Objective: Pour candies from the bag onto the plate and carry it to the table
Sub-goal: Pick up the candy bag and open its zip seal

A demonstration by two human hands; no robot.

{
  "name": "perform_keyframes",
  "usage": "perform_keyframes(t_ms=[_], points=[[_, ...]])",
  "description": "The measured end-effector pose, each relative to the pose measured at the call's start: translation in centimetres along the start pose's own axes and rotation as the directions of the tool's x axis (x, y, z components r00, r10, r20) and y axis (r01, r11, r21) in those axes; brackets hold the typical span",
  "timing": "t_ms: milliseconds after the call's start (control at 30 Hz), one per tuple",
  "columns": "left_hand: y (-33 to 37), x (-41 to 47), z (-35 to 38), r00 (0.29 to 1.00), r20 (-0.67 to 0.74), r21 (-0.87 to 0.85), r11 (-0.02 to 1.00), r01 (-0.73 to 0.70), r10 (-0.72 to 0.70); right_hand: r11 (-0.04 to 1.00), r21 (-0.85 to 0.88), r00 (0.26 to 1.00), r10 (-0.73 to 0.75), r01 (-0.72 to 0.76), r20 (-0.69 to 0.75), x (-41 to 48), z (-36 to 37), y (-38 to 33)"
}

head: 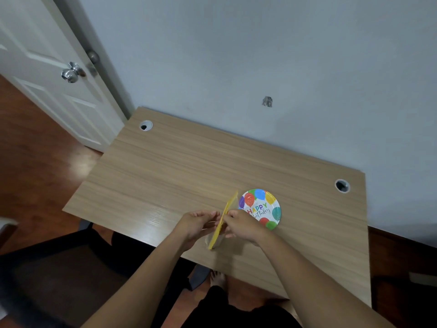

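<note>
I hold the yellow-topped clear bag upright and edge-on near the table's near edge. Just right of it, my round "Happy Birthday" balloon plate lies flat, bare.

I am standing in what looks like a room in a home, set up as a small study corner. I am looking down at a wood-grain desk pushed against a plain pale wall, with a round cable hole near each back corner, the sort found on office desks. A white panelled door with a shiny round knob is standing open to my left. Reddish-brown wooden flooring is showing around the desk, and a dark chair is sitting beside my legs. A paper party plate printed with balloons is lying on the desk, which suits a household.
</note>
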State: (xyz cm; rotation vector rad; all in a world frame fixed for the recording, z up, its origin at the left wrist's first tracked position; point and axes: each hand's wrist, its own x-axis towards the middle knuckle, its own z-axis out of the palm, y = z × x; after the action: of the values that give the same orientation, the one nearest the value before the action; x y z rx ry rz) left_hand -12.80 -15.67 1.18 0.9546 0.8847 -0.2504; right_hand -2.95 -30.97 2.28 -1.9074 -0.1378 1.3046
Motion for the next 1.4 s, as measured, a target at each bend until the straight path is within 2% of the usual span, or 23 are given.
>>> perform_keyframes(t_ms=[200, 333, 500, 667, 767, 900, 1067, 1200, 1400], points=[[-0.7, -0.3, 0.6, 0.999, 0.025, 0.080, 0.996, -0.042, 0.040, 0.996, 0.074, 0.997, 0.060, -0.056, -0.050, 0.1, 0.0, 0.1], [-0.9, -0.4, 0.8, 0.998, 0.016, 0.033, 0.998, -0.056, 0.055, 1.000, -0.015, 0.997, 0.022, -0.023, -0.074, 0.4, -0.2, 0.6], [-0.7, -0.3, 0.7, 0.999, 0.001, 0.027, 0.999, -0.045, 0.045, 1.000, -0.007, 0.998, 0.008, -0.009, -0.058, 0.0, -0.6, 0.6], [-0.3, -0.5, 0.7, 0.997, 0.057, 0.065, 0.997, -0.050, 0.046, 0.997, -0.064, 0.992, -0.054, 0.047, -0.113, 0.0, -0.7, 0.9], [-0.1, -0.7, 0.7, 0.995, 0.087, 0.080, 0.995, -0.057, 0.050, 0.997, 0.001, 0.989, -0.074, 0.075, -0.126, 0.1, -0.7, 1.1], [0.0, -0.8, 0.7, 0.994, 0.096, 0.092, 0.993, -0.069, 0.060, 0.988, 0.123, 0.995, -0.089, 0.095, -0.049, -0.2, -0.9, 1.6], [0.1, -0.6, 0.9, 0.996, 0.059, 0.108, 0.992, -0.069, 0.063, 0.977, 0.194, 0.996, -0.094, 0.091, 0.003, -1.0, -0.9, 1.8], [-0.1, -0.5, 1.3, 0.993, -0.008, 0.118, 0.986, -0.116, 0.118, 0.980, 0.190, 0.997, -0.067, 0.061, 0.025, -1.6, -1.0, 1.4], [-1.0, 0.3, 2.3, 0.955, -0.201, 0.211, 0.962, -0.176, 0.219, 0.996, 0.054, 0.993, -0.068, 0.074, -0.093, -1.6, -0.6, 0.2]])
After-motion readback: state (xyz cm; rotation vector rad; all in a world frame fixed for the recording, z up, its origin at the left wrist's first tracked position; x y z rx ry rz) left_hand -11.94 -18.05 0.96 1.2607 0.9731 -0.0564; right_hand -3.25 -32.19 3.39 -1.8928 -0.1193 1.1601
